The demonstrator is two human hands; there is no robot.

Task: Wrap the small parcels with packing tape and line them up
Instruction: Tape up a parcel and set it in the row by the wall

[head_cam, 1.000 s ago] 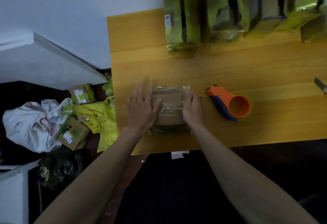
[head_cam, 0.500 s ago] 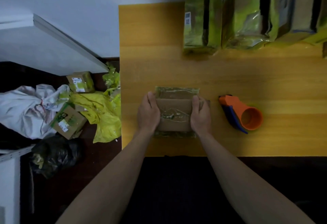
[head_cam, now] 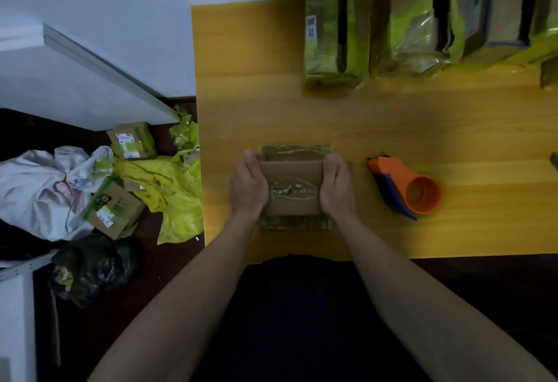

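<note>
A small brown cardboard parcel [head_cam: 294, 183], with greenish tape on its far and near edges, lies on the wooden table [head_cam: 392, 128] near the front edge. My left hand [head_cam: 247, 185] grips its left side and my right hand [head_cam: 337, 185] grips its right side, thumbs over the top. An orange tape dispenser [head_cam: 407, 186] with a blue blade guard lies on the table just right of my right hand. Several taped parcels [head_cam: 335, 25] stand in a row along the far edge of the table.
On the dark floor to the left lie loose cardboard boxes [head_cam: 113, 208], crumpled yellow-green wrapping [head_cam: 172, 188], a white bag [head_cam: 39, 188] and a black bag [head_cam: 90, 267]. A dark object [head_cam: 554, 159] shows at the table's right edge. A white wall lies beyond the table.
My hands went from lying flat on the parcel's top to gripping its left and right sides. The camera view has shifted, so the table sits further right in the frame.
</note>
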